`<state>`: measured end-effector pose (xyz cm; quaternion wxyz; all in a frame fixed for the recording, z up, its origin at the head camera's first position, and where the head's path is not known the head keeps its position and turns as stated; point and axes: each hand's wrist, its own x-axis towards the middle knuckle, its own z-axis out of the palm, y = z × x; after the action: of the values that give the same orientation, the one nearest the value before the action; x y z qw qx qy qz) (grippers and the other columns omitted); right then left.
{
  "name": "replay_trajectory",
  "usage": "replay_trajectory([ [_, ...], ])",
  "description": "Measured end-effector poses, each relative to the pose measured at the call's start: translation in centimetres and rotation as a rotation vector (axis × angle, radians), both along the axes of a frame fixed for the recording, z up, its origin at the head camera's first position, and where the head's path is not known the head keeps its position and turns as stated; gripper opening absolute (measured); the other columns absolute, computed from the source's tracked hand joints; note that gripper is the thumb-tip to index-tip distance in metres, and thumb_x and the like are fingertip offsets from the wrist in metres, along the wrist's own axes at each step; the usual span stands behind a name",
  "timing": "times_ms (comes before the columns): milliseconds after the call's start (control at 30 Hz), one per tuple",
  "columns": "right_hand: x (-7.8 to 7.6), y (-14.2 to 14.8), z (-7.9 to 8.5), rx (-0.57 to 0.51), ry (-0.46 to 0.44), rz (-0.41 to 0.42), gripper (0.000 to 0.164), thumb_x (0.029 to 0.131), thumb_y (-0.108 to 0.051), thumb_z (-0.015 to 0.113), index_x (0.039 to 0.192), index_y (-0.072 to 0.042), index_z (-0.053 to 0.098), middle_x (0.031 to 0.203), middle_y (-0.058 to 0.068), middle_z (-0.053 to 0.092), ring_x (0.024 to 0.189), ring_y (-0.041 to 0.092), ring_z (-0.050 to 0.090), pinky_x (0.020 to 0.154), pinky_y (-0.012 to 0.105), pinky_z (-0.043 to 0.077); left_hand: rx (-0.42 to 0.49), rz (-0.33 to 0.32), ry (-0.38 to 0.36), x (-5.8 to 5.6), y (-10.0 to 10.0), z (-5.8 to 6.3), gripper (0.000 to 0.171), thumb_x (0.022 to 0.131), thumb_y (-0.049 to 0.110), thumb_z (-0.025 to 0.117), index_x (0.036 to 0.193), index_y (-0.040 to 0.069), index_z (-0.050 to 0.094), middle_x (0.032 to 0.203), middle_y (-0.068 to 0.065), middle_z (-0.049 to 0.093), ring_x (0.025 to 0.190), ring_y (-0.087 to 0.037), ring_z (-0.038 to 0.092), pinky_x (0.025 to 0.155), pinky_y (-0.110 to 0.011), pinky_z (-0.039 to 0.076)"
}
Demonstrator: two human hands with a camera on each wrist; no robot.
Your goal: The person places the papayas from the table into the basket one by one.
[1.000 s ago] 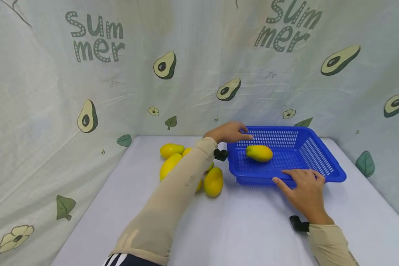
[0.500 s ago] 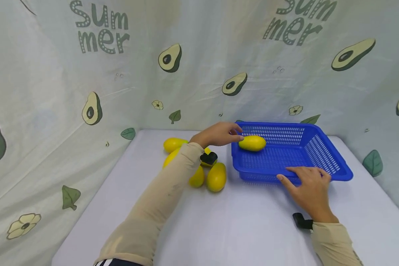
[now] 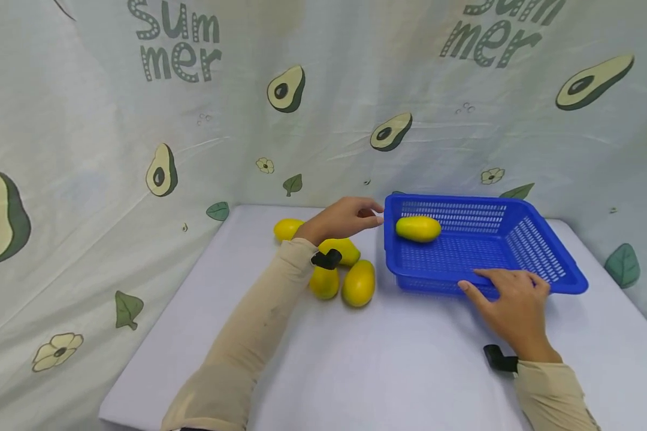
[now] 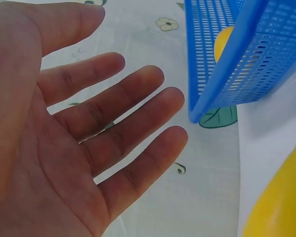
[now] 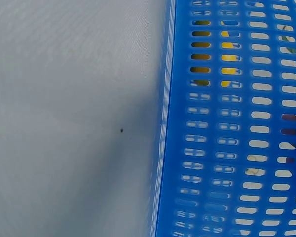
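Note:
A yellow mango-like fruit [image 3: 418, 228] lies inside the blue plastic basket [image 3: 447, 278], near its left wall. My left hand [image 3: 348, 218] is just outside the basket's left rim, holding nothing. In the left wrist view its palm faces the camera, with the fingers [image 4: 138, 113] spread and loosely bent. My right hand [image 3: 512, 305] grips the basket's front rim, fingers over the edge and thumb at the front side. That hand is out of sight in the right wrist view, where the slotted basket wall [image 5: 212, 123] fills the right part.
Several more yellow fruits [image 3: 359, 284] lie on the white table [image 3: 388, 359] left of the basket, partly hidden behind my left arm. A printed cloth [image 3: 323, 137] hangs right behind the table and basket.
My left hand has drawn back leftward from over the fruit in the basket to outside its rim. The right hand stays on the front rim. The head view has shifted slightly.

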<state>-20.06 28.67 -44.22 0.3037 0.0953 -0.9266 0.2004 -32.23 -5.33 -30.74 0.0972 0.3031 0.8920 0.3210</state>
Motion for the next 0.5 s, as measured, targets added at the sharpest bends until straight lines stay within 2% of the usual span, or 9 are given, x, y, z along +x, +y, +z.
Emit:
replay_trajectory([
  [100, 0.0, 0.3, 0.2, 0.001, 0.005, -0.011, 0.053, 0.087, -0.048, 0.074, 0.117, -0.005, 0.070, 0.114, 0.025, 0.067, 0.112, 0.046, 0.049, 0.100, 0.071, 0.017, 0.040, 0.003, 0.021, 0.8, -0.5, -0.3, 0.039, 0.102, 0.040, 0.058, 0.134, 0.018, 0.062, 0.122, 0.004, 0.065, 0.110, -0.010, 0.060, 0.094, -0.029, 0.051],
  [267, 0.2, 0.3, 0.2, 0.009, 0.002, -0.023, 0.054, 0.086, -0.049, 0.074, 0.117, -0.005, 0.070, 0.114, 0.025, 0.067, 0.111, 0.046, 0.049, 0.100, 0.071, 0.018, 0.086, 0.034, 0.078, 2.6, -1.4, -1.7, 0.036, 0.102, 0.038, 0.058, 0.132, 0.018, 0.063, 0.117, 0.006, 0.067, 0.107, -0.009, 0.059, 0.093, -0.029, 0.051],
  [500, 0.2, -0.2, -0.2, 0.008, 0.009, -0.010, 0.053, 0.086, -0.049, 0.075, 0.116, -0.005, 0.070, 0.113, 0.024, 0.067, 0.109, 0.046, 0.049, 0.099, 0.070, 0.018, 0.182, 0.072, 0.024, 5.0, -1.8, -4.5, 0.036, 0.102, 0.041, 0.058, 0.131, 0.021, 0.064, 0.112, 0.010, 0.066, 0.105, -0.010, 0.059, 0.092, -0.030, 0.051],
])
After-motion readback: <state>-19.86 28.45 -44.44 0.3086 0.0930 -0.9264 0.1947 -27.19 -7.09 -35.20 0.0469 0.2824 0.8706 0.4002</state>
